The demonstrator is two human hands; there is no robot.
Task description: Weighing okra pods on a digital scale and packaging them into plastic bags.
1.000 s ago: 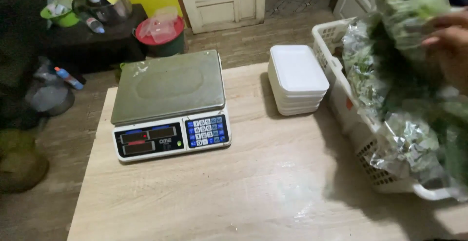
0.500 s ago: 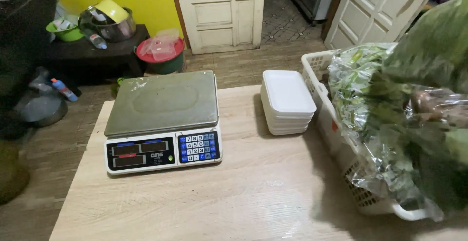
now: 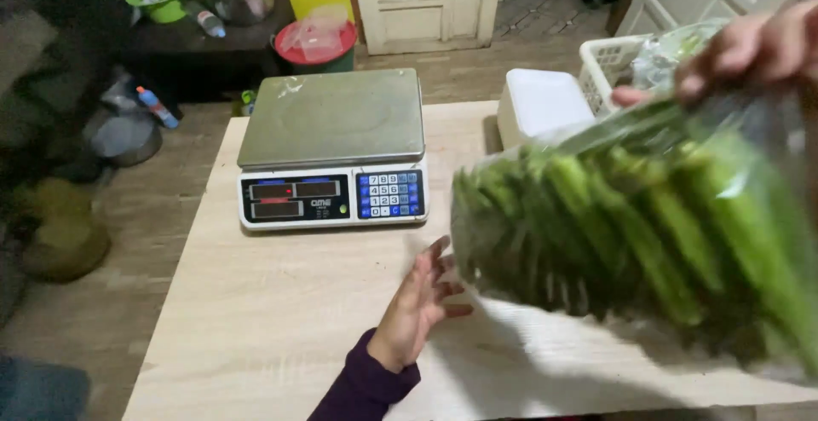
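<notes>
My right hand [image 3: 750, 50] grips the top of a clear plastic bag of long green vegetables [image 3: 630, 225] and holds it in the air over the right half of the wooden table [image 3: 281, 327]. My left hand [image 3: 417, 306], in a dark purple sleeve, reaches up open under the bag's lower left end, fingers spread, close to touching it. A digital weighing scale [image 3: 332, 144] with a bare steel platter stands at the table's far side, left of the bag.
A stack of white foam trays [image 3: 541, 101] sits right of the scale. A white plastic basket [image 3: 613, 59] with more bagged greens stands at the far right. Beyond the table are a red-lidded bucket [image 3: 315, 42], bowls, bottles and white doors.
The bag of greens has come out of the basket and swung left over the table. My left hand has come into view beneath it. The view has shifted left.
</notes>
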